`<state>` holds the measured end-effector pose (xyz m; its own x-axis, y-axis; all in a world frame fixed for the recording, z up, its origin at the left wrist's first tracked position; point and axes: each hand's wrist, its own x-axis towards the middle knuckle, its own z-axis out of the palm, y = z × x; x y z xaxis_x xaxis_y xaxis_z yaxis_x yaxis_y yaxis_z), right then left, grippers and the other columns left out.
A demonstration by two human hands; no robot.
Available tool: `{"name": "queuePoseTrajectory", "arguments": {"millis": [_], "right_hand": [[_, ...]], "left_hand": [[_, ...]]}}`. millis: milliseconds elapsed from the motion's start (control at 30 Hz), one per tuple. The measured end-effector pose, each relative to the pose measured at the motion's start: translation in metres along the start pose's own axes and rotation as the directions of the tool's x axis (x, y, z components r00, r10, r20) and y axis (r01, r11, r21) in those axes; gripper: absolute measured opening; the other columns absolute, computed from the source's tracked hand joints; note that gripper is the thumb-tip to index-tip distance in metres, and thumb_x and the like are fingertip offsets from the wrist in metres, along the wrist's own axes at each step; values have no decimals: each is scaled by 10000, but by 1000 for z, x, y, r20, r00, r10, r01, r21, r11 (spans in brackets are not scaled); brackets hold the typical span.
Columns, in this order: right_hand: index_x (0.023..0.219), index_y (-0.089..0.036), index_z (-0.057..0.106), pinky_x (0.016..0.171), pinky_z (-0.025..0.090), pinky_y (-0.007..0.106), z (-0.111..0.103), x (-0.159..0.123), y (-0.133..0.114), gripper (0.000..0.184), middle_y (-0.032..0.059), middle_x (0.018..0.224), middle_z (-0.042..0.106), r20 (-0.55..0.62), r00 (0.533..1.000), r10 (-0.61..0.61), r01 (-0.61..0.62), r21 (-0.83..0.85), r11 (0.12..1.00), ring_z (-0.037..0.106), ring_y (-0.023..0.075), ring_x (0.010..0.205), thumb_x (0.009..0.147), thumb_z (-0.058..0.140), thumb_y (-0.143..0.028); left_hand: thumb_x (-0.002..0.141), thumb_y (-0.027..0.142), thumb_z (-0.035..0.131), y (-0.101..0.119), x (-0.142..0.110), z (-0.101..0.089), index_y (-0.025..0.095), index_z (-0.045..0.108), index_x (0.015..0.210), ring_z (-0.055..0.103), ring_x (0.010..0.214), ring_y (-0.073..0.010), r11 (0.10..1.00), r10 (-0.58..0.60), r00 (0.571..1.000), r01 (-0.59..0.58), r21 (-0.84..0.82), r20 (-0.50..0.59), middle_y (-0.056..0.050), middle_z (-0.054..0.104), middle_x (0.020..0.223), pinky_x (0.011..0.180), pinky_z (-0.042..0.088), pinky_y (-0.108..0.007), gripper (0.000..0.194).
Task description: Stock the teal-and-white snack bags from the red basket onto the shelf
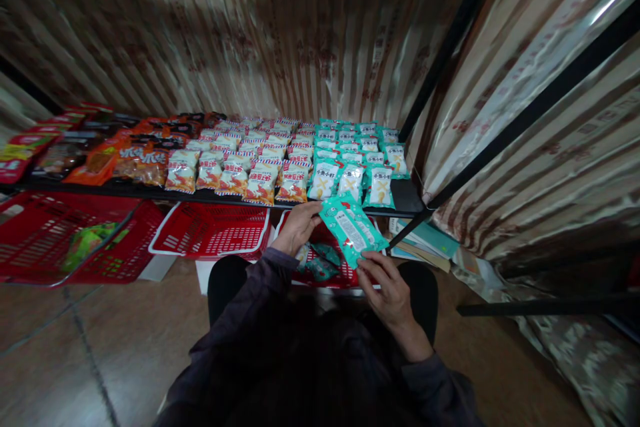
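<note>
A teal snack bag (351, 229), its printed back facing me, is held between my two hands above a red basket (350, 277). My left hand (298, 227) pinches its upper left corner. Fingers of my right hand (385, 285) grip its lower edge, thumb underneath. A few more teal bags (323, 263) lie in the basket below, partly hidden by the held bag and my hands. Just beyond, rows of matching teal-and-white bags (351, 180) stand on a black shelf (225, 199).
Left along the shelf are orange-and-white snack bags (263, 180), orange bags (143, 159) and red packs (30, 147). Two more red baskets (213, 230) sit below, one holding green packets (90, 243). Black frame bars (540, 107) slant at right before striped curtains (300, 33). Books (425, 240) lie underneath.
</note>
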<state>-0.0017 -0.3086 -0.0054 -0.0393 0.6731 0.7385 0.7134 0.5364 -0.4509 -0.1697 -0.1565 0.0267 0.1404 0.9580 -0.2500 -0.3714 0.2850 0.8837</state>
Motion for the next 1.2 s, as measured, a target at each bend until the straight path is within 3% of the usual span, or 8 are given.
{"name": "queuePoseTrajectory", "arguments": {"millis": [167,333,433,600,733,833,933,1200], "right_hand": [[1011,-222,682,827,573,340,7,2,-2,173,83,990,684,-43,996,81,-81,-8,997,671,188,912,887,574,-167],[918,-220,647,795,563,377,15,4,0,87,66,938,661,-137,939,317,-309,75,948,643,206,919,874,593,-271],[932,-210,607,732,559,330,22,3,2,145,63,962,621,-156,845,511,-469,243,849,629,191,915,834,630,-313],[1024,-223,510,737,541,307,34,4,7,395,18,929,629,-85,635,768,-563,629,536,644,131,758,714,726,-340],[1059,-217,526,754,527,325,35,7,9,539,10,898,651,23,478,878,-622,715,319,643,143,764,599,785,-327],[1004,-209,563,716,517,304,35,8,9,514,-25,769,639,102,398,912,-642,741,197,633,140,717,550,786,-304],[920,-209,578,696,507,276,34,9,9,452,-39,731,640,113,367,923,-614,775,148,624,125,692,523,780,-287],[871,-205,607,578,491,236,30,9,6,397,-24,750,672,211,353,912,-633,771,66,613,118,636,548,802,-329]], "left_hand": [[691,128,657,-2,-4,5,144,641,671,618,617,-139,996,-68,995,63,-57,-76,-34,668,653,665,497,-261,30],[702,103,631,-1,-9,15,135,605,657,575,536,-95,993,-80,984,64,-101,-162,-1,628,591,588,477,-215,61],[705,111,627,-2,-9,18,129,609,688,576,538,-93,993,-75,978,56,-105,-195,-4,632,609,589,480,-219,31],[709,119,621,-5,-7,17,146,596,708,573,550,-90,995,-61,978,44,-92,-197,9,628,619,602,469,-220,36],[723,111,579,-8,-7,18,143,605,727,583,572,-95,994,-59,977,37,-107,-207,7,630,629,636,481,-235,41],[718,120,584,-11,-9,19,127,614,750,590,578,-94,993,-40,976,15,-118,-216,-1,643,657,663,490,-252,45],[719,119,580,-15,-10,20,120,619,755,595,576,-96,993,-40,971,12,-120,-237,-5,648,648,661,491,-254,53],[687,159,630,-19,-7,16,137,609,746,561,537,-86,998,15,975,-29,-64,-223,27,614,593,603,469,-227,66]]}}
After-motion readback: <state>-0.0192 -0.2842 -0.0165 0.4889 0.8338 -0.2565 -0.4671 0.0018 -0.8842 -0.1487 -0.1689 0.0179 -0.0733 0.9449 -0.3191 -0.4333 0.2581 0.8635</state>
